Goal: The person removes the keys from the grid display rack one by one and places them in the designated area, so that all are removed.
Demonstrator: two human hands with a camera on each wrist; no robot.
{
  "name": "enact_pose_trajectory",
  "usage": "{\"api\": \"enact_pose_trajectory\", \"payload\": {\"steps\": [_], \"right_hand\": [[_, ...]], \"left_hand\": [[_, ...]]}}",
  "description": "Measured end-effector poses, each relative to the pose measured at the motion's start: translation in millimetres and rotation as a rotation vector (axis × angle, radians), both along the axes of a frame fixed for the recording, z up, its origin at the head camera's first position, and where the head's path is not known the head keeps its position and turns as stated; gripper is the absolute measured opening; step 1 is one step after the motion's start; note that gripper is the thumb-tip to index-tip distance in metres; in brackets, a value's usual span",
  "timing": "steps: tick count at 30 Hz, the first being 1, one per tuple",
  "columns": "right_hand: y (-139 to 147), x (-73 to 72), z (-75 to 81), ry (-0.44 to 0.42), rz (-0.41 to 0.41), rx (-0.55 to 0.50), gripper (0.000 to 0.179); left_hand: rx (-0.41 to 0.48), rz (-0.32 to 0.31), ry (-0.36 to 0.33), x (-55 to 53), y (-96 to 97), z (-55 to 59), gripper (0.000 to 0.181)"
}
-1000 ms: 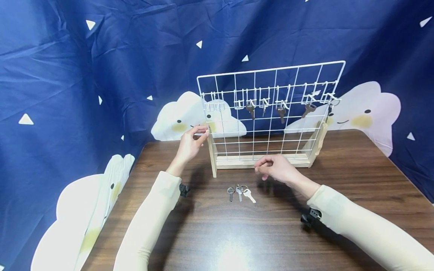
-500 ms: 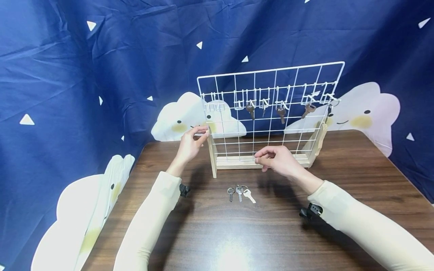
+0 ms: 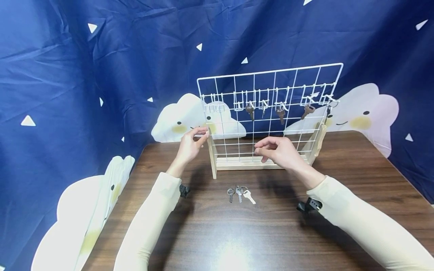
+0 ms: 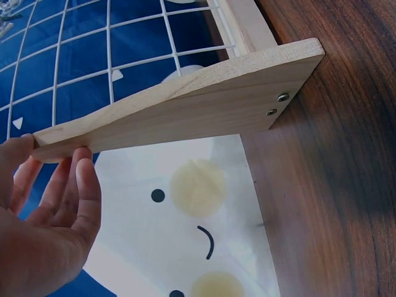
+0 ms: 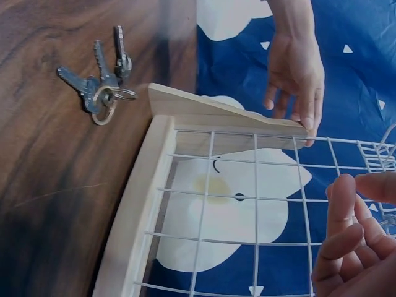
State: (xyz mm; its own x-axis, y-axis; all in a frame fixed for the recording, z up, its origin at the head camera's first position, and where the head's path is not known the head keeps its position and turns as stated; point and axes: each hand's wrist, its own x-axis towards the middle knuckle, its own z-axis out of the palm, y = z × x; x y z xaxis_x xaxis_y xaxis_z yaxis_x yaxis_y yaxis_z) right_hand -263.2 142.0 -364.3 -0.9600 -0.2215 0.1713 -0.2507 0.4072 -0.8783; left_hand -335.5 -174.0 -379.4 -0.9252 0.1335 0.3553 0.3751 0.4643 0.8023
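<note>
My left hand (image 3: 190, 146) holds the upper tip of the wooden side panel (image 4: 185, 102) of a white wire grid rack (image 3: 234, 78), thumb and fingertips on the wood. In front of the grid hovers my right hand (image 3: 278, 151), its fingers loosely bent; I see nothing between them in the right wrist view. Several keys hang from white hooks along the grid, among them a brown key (image 3: 307, 111) and a dark key (image 3: 249, 112). On the table below lie a few loose keys with rings (image 5: 105, 102), near the rack's wooden base bar (image 3: 237, 165).
The rack stands on a dark wood-grain table (image 3: 190, 233). Behind it hangs a blue curtain (image 3: 135, 56) with clouds and white triangles. A bare hook (image 3: 239, 106) sits left of the hanging keys.
My right hand has risen from beside the base bar to in front of the lower grid. The left hand keeps its place on the side panel, and the keys stay where they were.
</note>
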Motion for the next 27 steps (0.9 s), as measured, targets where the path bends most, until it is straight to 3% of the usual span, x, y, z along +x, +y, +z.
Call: {"api": "enact_pose_trajectory", "payload": {"steps": [9, 20, 27], "right_hand": [[-2, 1.7, 15.3, 0.004, -0.032, -0.005, 0.027], [-3, -3.7, 22.4, 0.077, -0.047, -0.033, 0.024], [-6, -6.5, 29.0, 0.077, -0.093, -0.066, 0.022]], "left_hand": [[-0.002, 0.001, -0.012, 1.6, 0.4, 0.7, 0.03], [0.004, -0.001, -0.012, 1.3, 0.3, 0.7, 0.029], [0.0, 0.002, -0.007, 0.9, 0.4, 0.8, 0.03]]}}
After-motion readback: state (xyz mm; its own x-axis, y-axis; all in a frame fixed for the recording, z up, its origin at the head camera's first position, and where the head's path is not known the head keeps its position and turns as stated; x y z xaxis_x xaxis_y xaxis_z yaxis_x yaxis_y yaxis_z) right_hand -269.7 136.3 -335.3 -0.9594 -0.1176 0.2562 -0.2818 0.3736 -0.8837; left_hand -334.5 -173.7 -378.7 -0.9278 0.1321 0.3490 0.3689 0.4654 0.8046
